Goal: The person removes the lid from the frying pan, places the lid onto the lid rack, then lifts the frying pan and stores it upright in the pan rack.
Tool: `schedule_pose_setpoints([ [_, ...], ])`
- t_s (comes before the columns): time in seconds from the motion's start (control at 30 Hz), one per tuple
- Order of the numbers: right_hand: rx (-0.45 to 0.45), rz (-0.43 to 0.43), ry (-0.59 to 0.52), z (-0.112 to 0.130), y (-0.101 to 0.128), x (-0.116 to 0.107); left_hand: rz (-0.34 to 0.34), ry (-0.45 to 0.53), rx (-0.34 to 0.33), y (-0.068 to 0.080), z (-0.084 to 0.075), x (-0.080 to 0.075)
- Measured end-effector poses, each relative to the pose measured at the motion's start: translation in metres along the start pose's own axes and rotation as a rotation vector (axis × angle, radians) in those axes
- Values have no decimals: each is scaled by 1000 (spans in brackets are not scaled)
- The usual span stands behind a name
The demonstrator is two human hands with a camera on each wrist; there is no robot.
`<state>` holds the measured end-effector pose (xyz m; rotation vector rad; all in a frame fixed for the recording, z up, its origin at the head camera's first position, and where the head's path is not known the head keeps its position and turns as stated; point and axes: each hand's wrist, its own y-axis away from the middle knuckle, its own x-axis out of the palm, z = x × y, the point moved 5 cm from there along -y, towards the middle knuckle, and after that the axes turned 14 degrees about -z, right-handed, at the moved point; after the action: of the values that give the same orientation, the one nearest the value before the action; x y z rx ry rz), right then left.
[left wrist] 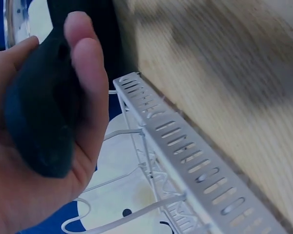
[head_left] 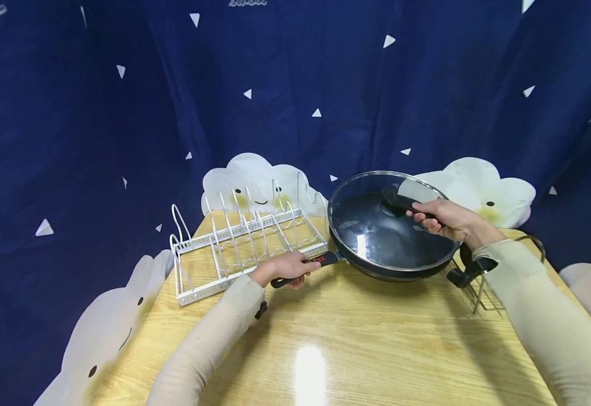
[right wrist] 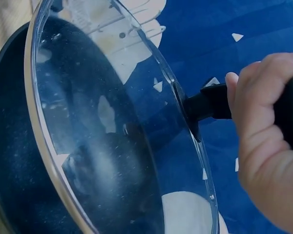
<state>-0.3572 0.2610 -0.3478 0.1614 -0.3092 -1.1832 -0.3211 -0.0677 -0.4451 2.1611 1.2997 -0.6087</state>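
- Left hand (head_left: pixel 289 267) curls round the pan handle (head_left: pixel 329 259), its long axis running rightward and away to the frying pan (head_left: pixel 402 276) beside the white wire rack (head_left: pixel 209 291).
- Right hand (head_left: pixel 445 218), nearer the glass lid (head_left: pixel 371 234), grips the lid handle (right wrist: pixel 219 100) above the frying pan.

Blk round pan (head_left: pixel 399 276), approx. 3 o'clock in head view; its blk handle (head_left: pixel 327 259) w/ red lettering points to 8 o'clock. Clear glass lid (head_left: pixel 369 231) w/ metal rim is over pan, rims apart on one side in R wrist view; lid's blk grip (head_left: pixel 404 203) points approx. 4 o'clock.
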Motion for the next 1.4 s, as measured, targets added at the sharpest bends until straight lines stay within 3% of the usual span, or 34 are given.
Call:
schedule_pose_setpoints([
  [0.13, -40, -10, -12, 10, 7, 6, -24, -83, 33, 1, -5, -5],
  [0.37, -86, -25, -22, 26, 22, 12, -93, -410, 153, 2, -22, -19],
  [0.5, -117, -39, -32, 33, 32, 14, -146, -513, 187, 2, -32, -25],
  [0.83, -217, -176, 16, 43, 55, 16, -236, -466, 237, 2, -62, -27],
  [1.17, -302, -142, 3, 36, 82, 13, -304, -480, 267, -6, -88, -2],
  [1.4, -384, -203, -14, 26, 100, 7, -326, -511, 256, -7, -104, 17],
])
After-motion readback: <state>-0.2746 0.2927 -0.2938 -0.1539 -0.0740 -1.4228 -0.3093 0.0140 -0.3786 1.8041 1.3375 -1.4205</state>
